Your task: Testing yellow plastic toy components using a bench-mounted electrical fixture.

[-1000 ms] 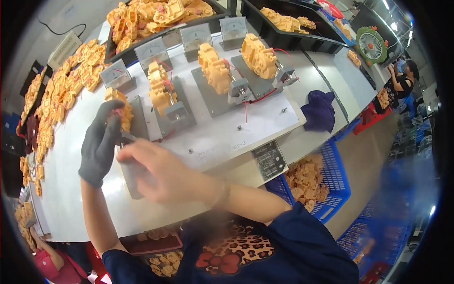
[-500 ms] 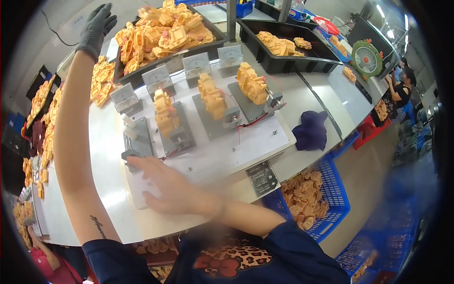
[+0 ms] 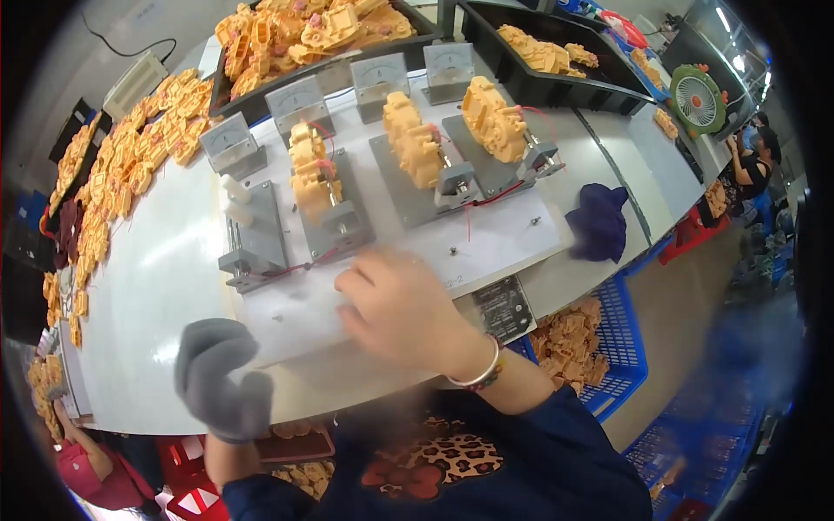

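Note:
My left hand (image 3: pixel 224 379), in a grey glove, hovers at the table's near edge, blurred, its fingers curved with a gap to the thumb. My bare right hand (image 3: pixel 407 306) is smeared by motion over a white board (image 3: pixel 300 326), fingers bent and apart from the thumb, with nothing visible between them. Just beyond it stands a grey test fixture (image 3: pixel 343 227) carrying an orange plastic gear housing (image 3: pixel 311 174). Two more orange housings (image 3: pixel 413 143) (image 3: pixel 493 120) sit on fixtures to the right. The leftmost fixture (image 3: pixel 254 247), with white posts, bears no housing. Analog meters (image 3: pixel 300 106) stand behind the row.
Orange housings fill a black tray (image 3: pixel 426 39) at the back and lie heaped along the left (image 3: pixel 130 156). Another black tray (image 3: pixel 556 100) holds a few. A purple cloth (image 3: pixel 599 221) lies right; a blue basket (image 3: pixel 627 347) of parts stands below. Other people work at both sides.
My left hand has come down from beside the far tray to the table's near edge. My right hand has left the leftmost fixture and shifted right. The view has tilted slightly.

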{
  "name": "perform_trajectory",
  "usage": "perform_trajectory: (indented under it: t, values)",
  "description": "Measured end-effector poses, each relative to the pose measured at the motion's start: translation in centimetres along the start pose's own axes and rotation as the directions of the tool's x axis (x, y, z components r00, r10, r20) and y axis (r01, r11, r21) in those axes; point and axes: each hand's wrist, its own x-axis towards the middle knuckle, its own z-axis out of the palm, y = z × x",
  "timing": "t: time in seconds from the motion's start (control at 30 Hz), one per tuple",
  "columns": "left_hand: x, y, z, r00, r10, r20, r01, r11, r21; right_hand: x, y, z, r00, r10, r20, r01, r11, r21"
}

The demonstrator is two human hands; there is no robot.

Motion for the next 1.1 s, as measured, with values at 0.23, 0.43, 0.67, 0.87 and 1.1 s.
perform_trajectory:
  t: [0.23,0.43,0.67,0.87,1.1]
  values:
    - [-2.7,-1.7,4.9,0.961,-0.231,-0.152,0.263,0.933,0.245,-0.3,1.5,1.0,0.998,0.026,-0.065,-0.024,0.999,0.037]
    - [-2.3,-1.9,5.9,0.925,-0.354,-0.139,0.379,0.883,0.276,0.2,1.3,1.2,0.998,-0.001,-0.060,0.003,0.999,0.033]
    - [-2.5,-2.0,5.8,0.917,-0.378,-0.127,0.398,0.881,0.256,-0.2,1.3,1.1,0.997,0.026,-0.066,-0.024,0.999,0.030]
    - [-2.6,-2.1,5.7,0.912,-0.388,-0.136,0.409,0.888,0.211,0.1,1.9,-1.1,0.998,0.028,-0.051,-0.019,0.986,0.165]
    - [-2.5,-1.9,5.6,0.894,-0.433,-0.118,0.448,0.876,0.179,-0.1,3.2,-1.6,0.996,0.027,0.088,-0.048,0.968,0.246]
